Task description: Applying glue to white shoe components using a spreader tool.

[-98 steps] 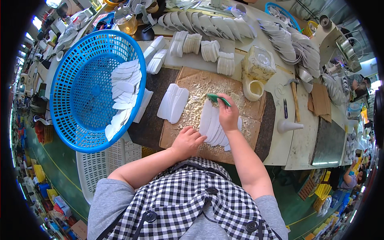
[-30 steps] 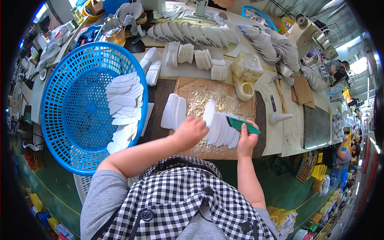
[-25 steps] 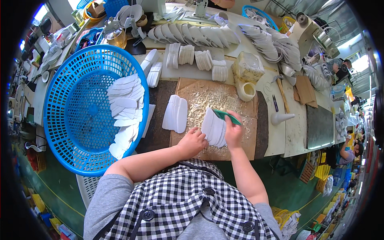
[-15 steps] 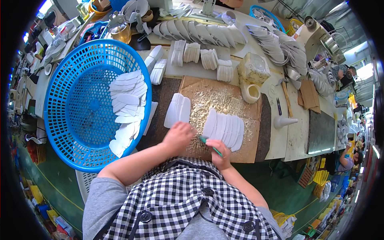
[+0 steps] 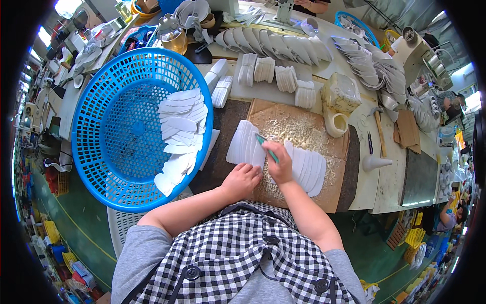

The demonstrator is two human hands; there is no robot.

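Observation:
A fanned row of white shoe-insole-shaped pieces (image 5: 243,144) lies on the left part of a brown cardboard sheet (image 5: 268,114) crusted with dried, yellowish glue. My left hand (image 5: 242,181) is at the near ends of this row, palm down, its bent fingers resting on the lowest edges. My right hand (image 5: 279,161) is closed round a slim green brush (image 5: 272,154), whose head touches the upper right of the same row. To the right lies a second fanned row of white pieces (image 5: 309,169), partly behind my right hand and wrist.
A large blue plastic basket (image 5: 83,126) with loose white pieces stands at the left. Bundled white stacks (image 5: 286,79) line the table's back. A glue-crusted container (image 5: 340,93), a hammer (image 5: 379,133), a dark pen-like tool (image 5: 370,143) and a white cone (image 5: 377,163) are at right.
My right hand has moved the brush left and up from the right row onto the left row. My left hand has settled at the left row's near ends. The whole view has shifted.

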